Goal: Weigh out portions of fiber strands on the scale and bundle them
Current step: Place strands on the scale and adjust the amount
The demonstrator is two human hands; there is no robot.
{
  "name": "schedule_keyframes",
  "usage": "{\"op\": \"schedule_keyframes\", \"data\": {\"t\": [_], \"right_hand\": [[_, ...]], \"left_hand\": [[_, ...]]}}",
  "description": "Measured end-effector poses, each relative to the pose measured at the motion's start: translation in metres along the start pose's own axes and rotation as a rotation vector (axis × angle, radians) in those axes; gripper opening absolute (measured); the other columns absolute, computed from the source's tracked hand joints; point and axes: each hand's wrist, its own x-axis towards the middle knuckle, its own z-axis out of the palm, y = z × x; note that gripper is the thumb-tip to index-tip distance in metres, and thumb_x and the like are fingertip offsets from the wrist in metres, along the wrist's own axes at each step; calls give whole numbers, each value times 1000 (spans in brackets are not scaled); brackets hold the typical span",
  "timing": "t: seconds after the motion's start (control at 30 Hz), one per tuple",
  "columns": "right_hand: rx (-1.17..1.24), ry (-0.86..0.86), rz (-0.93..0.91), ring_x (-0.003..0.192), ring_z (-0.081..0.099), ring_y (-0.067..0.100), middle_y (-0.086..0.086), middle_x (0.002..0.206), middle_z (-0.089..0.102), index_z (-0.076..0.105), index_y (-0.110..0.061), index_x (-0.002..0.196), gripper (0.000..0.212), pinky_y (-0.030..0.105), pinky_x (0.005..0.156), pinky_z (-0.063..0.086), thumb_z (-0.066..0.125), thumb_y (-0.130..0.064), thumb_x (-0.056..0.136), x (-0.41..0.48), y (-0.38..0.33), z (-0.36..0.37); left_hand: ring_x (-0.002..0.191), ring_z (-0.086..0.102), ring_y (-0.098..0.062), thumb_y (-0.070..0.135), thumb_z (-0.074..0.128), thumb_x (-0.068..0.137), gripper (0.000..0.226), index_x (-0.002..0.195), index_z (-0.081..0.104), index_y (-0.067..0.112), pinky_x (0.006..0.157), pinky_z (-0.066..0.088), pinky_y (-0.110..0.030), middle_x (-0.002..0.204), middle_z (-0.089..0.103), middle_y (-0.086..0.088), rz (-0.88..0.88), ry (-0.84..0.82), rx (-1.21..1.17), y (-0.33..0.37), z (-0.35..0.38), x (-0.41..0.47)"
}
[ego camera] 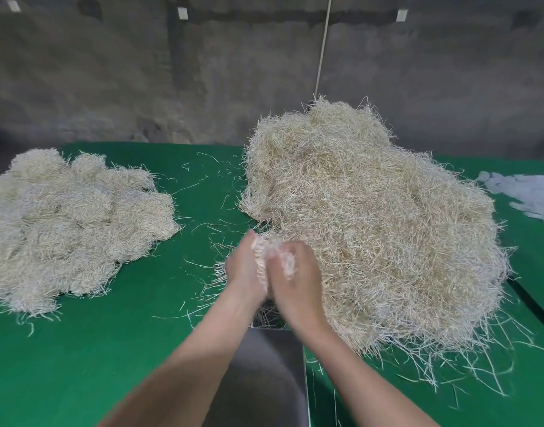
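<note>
Closest in, at the bottom edge: a grey metal scale pan (264, 380) set against the green worktop (110, 349), crossed and partly hidden by two bare forearms. Just beyond the pan's far rim: left hand (244, 272) and right hand (295, 278) pressed close together, both wrapped round a small bunch of strands (263, 254) held upright between the palms, with fingers blurred by motion. Against the right hand's knuckles, something pale and translucent (287, 265), too smeared to name. Under the wrists, dark shadow and a few loose strands, the pan's far edge blocked from sight. Right of the hands and touching them: a big loose heap (372, 226) of straw-coloured fibre, spilling thin stray pieces over the worktop toward the near right. Well apart on the left: a lower pile of paler bundles (64, 226), lying in rounded clumps. Between the two, scattered single strands on green. At the far right edge, a patch of pale bluish-white strips (529, 195). Behind everything: a rough grey wall (110, 87) and a light cord (323, 47) hanging down toward the top of the heap.
</note>
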Motion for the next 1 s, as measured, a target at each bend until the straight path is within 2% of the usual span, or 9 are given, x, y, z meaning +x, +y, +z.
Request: {"op": "schedule_keyframes", "data": {"t": [0.17, 0.27, 0.47, 0.6, 0.63, 0.73, 0.83, 0.93, 1.0], "right_hand": [[71, 80, 134, 42, 34, 10, -7, 49, 39, 42, -20, 53, 46, 23, 47, 30, 46, -27, 98, 46, 0, -26], [-7, 92, -2, 41, 37, 17, -7, 47, 38, 38, -26, 52, 46, 32, 42, 30, 38, -35, 97, 14, -12, -5], [62, 148, 70, 40, 25, 8, -7, 45, 29, 34, -20, 48, 52, 12, 47, 27, 46, -17, 98, 38, -4, -28], [-134, 139, -100, 43, 27, 12, -11, 47, 29, 38, -20, 53, 44, 25, 46, 23, 43, -23, 97, 4, -12, 1], [-86, 119, -23, 46, 30, 13, -8, 49, 34, 43, -15, 56, 43, 27, 48, 27, 44, -20, 98, 13, -9, -3], [82, 100, 262, 72, 48, 10, -1, 83, 52, 53, -6, 93, 25, 19, 65, 39, 48, -30, 97, 41, 2, -35], [377, -204, 281, 120, 37, 0, -26, 131, 38, 36, -37, 137, 55, 22, 94, 34, 38, -63, 88, 27, -3, -37], [263, -363, 173, 121, 38, -14, -37, 129, 43, 49, -55, 120, 40, 18, 98, 31, 54, -63, 81, 9, -7, -23], [323, -172, 256, 100, 60, -4, -25, 101, 66, 67, -37, 101, 17, 19, 91, 46, 60, -41, 87, 18, -6, -25]], "left_hand": [[72, 65, -14, 33, 47, 98, 28, 101, 60, 8, 65, 49, -22, 85, 67, 1, 108, -60, 335, -24, 6, -20], [37, 52, -9, 24, 48, 98, 31, 72, 53, 9, 37, 38, -16, 43, 54, 5, 166, -46, 298, -1, 6, -12], [41, 55, -3, 20, 40, 101, 27, 79, 55, 14, 38, 41, -15, 50, 57, 5, 124, -126, 419, -21, 7, -27], [29, 39, -7, 14, 41, 100, 19, 91, 56, 20, 32, 28, -14, 39, 40, 3, 86, -48, 301, -8, 4, -10], [33, 47, -10, 14, 42, 100, 26, 75, 47, 22, 35, 34, -16, 40, 47, 1, 61, -57, 314, -9, 2, -11], [84, 70, -27, 30, 51, 97, 31, 113, 53, 3, 67, 56, -39, 92, 71, -15, 29, -156, 455, -18, 2, -13], [104, 62, -31, 32, 56, 94, 46, 126, 41, 3, 85, 52, -41, 119, 58, -21, 121, -214, 542, -10, 4, -7], [92, 53, -1, 12, 43, 97, 33, 129, 34, 5, 77, 46, -14, 108, 53, -2, 299, -87, 550, -6, 5, -10], [97, 62, -12, 13, 55, 93, 31, 121, 51, 1, 82, 52, -26, 112, 62, -10, 258, -118, 439, -10, 1, -9]]}}
